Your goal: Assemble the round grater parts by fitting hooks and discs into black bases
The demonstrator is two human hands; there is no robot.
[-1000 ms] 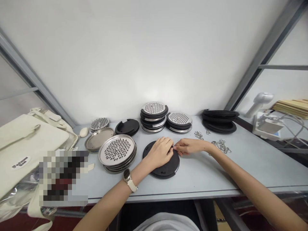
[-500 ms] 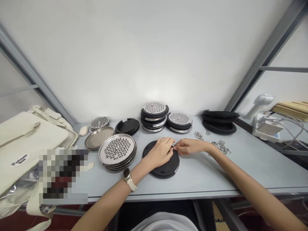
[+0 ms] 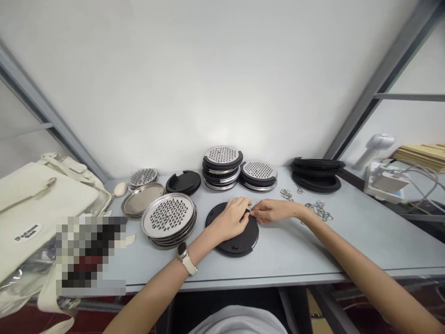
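A black round grater holder (image 3: 236, 243) lies underside up on the table in front of me, with a sliver of metal along its right rim. Across its top lies my left hand (image 3: 232, 217), fingers bent and closed on the far right edge. My right hand (image 3: 269, 211) pinches a small metal wire ring (image 3: 250, 208) at that same edge, fingertips almost touching the left ones. Most of the ring is hidden by the fingers. Loose metal rings (image 3: 318, 211) lie in a heap right of my right hand, with a smaller cluster (image 3: 287, 195) behind it.
Stacked metal grater discs (image 3: 168, 220) and plain metal plates (image 3: 142, 199) stand at left. Behind are an empty black holder (image 3: 184, 182) and assembled grater stacks (image 3: 222, 169). Black holders (image 3: 316, 181) are piled back right. A cream bag (image 3: 45, 199) sits far left.
Both hands stay at the holder's edge in nearly the same pose. The whole view has shifted very slightly; nothing else visibly moved.
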